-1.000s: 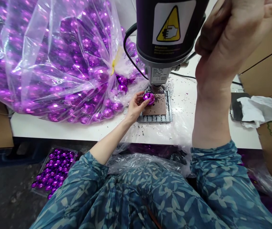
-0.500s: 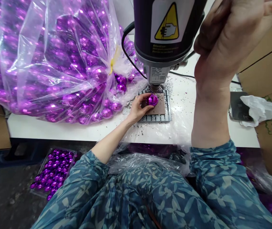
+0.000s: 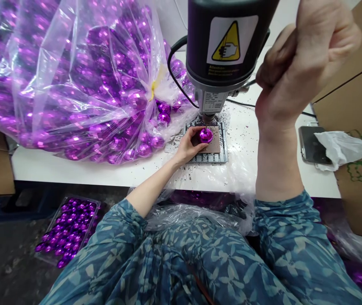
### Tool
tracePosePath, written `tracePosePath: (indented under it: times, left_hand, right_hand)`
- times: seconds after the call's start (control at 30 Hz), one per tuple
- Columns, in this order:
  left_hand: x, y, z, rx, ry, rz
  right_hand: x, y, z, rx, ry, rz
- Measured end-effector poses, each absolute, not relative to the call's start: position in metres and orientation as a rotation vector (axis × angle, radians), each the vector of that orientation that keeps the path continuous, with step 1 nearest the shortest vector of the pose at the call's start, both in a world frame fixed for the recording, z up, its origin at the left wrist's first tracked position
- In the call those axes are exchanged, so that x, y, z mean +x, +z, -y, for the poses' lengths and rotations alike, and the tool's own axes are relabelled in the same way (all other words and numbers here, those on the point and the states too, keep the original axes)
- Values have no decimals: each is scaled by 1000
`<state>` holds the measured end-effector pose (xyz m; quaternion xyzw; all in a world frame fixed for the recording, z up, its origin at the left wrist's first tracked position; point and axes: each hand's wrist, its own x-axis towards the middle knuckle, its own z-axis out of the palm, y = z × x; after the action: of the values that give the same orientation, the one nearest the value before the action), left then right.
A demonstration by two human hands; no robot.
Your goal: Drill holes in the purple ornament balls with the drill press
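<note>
My left hand (image 3: 189,145) pinches a shiny purple faceted ball (image 3: 206,135) between thumb and fingers. The ball rests on a brown board (image 3: 214,146) lying over a slotted metal base plate (image 3: 211,158). Directly above it hangs the chuck (image 3: 208,118) of a black drill press (image 3: 231,76). Raised at the right of the machine, my right hand (image 3: 304,63) is closed around its lever (image 3: 249,84); most of the lever is hidden by the fist.
A big clear bag (image 3: 82,97) of purple balls, tied with yellow, fills the left of the white table (image 3: 73,173). Dark shavings surround the base. A phone (image 3: 314,144) and tissue (image 3: 338,146) lie right, beside a cardboard box (image 3: 355,114). A clear tray (image 3: 95,212) of balls sits low left.
The drill bit was down on the ball; it now sits higher and the ball's top shows more fully. My right fist has shifted and turned with the lever. The view has shifted slightly.
</note>
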<state>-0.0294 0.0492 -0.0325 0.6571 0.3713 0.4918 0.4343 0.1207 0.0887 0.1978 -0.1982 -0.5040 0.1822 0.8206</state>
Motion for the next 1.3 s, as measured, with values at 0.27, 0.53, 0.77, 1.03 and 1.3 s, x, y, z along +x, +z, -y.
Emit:
tracePosePath:
  times: [0.27, 0.53, 0.77, 1.03, 1.3]
  left_hand:
    - [-28, -30, -48, 1647, 1244, -948]
    - [-27, -32, -49, 1624, 1276, -942]
    - [-27, -33, -48, 1636, 1249, -928]
    - [-26, -33, -48, 1619, 1268, -935]
    - [-26, -33, -46, 1613, 1287, -912]
  right_hand:
    - [120, 171, -61, -473, 264, 1090]
    - [125, 147, -57, -450, 221, 1103]
    - [128, 131, -58, -503, 150, 1117]
    - [137, 110, -63, -446, 105, 1158]
    - [129, 136, -63, -420, 176, 1111]
